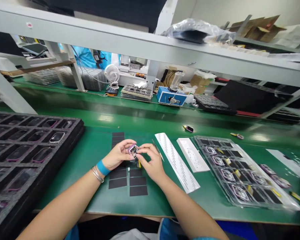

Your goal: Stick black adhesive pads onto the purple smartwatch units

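Observation:
My left hand [117, 155] grips a small purple watch case [133, 150] between its fingers, just above the green table [95, 150]. My right hand [152, 161] meets it from the right, fingertips pinched against the case, and holds thin tweezers [157, 149] that stick up behind the hand. Under both hands lie several black rectangular pads [137, 181] in rows. A blue band and bracelets circle my left wrist.
A black foam tray [27, 146] of watch cases fills the left. White label strips [176, 161] and a clear plastic tray [240, 171] of purple cases lie to the right. Loose cases [188, 128] sit farther back. A metal shelf frame [140, 43] spans overhead.

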Motion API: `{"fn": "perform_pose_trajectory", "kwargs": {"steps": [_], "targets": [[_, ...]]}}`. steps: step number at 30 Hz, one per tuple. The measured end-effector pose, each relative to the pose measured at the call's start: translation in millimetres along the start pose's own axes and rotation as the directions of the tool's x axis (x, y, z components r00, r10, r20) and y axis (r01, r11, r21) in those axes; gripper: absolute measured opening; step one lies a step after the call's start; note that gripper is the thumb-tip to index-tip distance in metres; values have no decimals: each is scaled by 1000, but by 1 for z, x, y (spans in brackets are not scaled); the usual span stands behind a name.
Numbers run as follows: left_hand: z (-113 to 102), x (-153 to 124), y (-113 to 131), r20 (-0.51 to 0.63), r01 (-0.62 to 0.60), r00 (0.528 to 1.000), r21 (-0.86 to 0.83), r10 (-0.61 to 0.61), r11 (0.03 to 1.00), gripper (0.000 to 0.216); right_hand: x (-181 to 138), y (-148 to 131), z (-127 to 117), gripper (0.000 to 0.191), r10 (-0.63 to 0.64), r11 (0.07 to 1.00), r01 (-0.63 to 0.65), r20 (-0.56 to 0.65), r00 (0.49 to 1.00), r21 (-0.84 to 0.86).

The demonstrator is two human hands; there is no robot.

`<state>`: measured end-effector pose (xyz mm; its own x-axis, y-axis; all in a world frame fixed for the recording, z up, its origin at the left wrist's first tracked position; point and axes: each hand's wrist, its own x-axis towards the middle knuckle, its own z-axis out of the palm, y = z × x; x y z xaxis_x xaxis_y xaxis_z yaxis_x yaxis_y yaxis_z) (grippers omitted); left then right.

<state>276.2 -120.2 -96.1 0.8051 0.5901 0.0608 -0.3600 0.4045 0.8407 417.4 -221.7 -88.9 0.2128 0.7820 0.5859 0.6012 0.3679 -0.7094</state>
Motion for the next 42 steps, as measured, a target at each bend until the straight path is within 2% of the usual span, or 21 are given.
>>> {"fn": "perform_pose_trajectory", "kwargs": {"steps": [8, 15, 22, 30, 35, 37, 39, 40, 42], "targets": [[-3, 1, -1, 11, -48, 999, 95, 47, 994, 54, 0, 2, 1, 6, -29, 1000, 29, 27, 999, -1], [-1, 0, -3, -14, -42, 999, 86, 43, 995, 52, 0, 2, 0, 4, -40, 998, 42, 38, 998, -47], [2, 0, -3, -6, -50, 999, 44, 51, 998, 51, 0, -2, -1, 7, -171, 976, 168, -14, 985, -140], [4, -1, -4, -4, -15, 1000, 14, 15, 1000, 49, 0, 4, -2, 2, -8, 999, 10, 55, 998, -43], [5, -2, -4, -26, 0, 1000, -25, -1, 1000, 49, 5, -1, -5, 3, -122, 981, 135, 96, 988, -140], [5, -2, -3, -33, 17, 999, -37, -18, 999, 47, 13, 1, -21, 4, -158, 967, 160, 25, 987, -200], [5, -3, -1, -39, 35, 999, -38, -37, 999, 45, 21, 9, -52, 7, -128, 952, 73, -168, 977, -296], [5, -3, 0, -42, 38, 998, -37, -40, 999, 44, 25, 16, -72, 8, -79, 939, -21, -275, 958, -343], [5, -3, 1, -45, 37, 998, -40, -39, 998, 44, 27, 32, -116, 7, 117, 862, -329, -480, 870, -386]]}}
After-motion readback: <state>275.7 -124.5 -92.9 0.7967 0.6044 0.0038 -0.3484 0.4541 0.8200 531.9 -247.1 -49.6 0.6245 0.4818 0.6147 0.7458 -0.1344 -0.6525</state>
